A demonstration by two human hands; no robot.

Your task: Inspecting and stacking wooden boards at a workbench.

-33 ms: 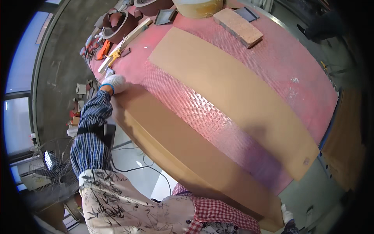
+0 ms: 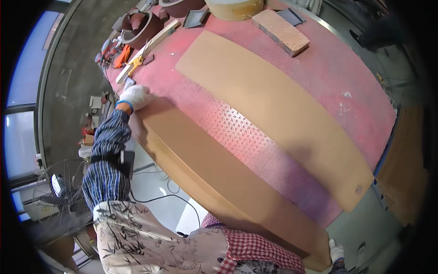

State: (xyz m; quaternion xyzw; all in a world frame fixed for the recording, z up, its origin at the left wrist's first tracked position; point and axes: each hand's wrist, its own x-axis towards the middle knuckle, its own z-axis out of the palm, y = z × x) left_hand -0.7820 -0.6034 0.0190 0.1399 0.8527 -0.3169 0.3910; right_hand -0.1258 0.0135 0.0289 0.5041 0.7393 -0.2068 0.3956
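A long tan board-like panel (image 2: 219, 176) with a thick, curved near edge lies along the near side of the pink table, close to my body. My left hand (image 2: 134, 96), in a white knit glove, is closed around its far-left end; the fingertips are partly hidden. At the opposite end, lower right, my right hand (image 2: 336, 250), also gloved in white, grips the panel's edge, with some fingers out of sight. A second, flat tan panel (image 2: 269, 109) rests on the table beyond the first, with a strip of pink surface between them.
The table has a pink textured top (image 2: 331, 86). Toward its far side are a brick (image 2: 280, 32), a grey tray (image 2: 196, 18), a tape-like roll (image 2: 235, 8) and rolls of brown abrasive (image 2: 137, 29). Yellow-handled scissors (image 2: 135, 66) lie near a wooden strip (image 2: 157, 43). A fan (image 2: 61, 192) stands left.
My left hand has shifted very slightly at the panel's end, its fingers reaching a little further to the right. The view has moved a touch; both panels otherwise look the same.
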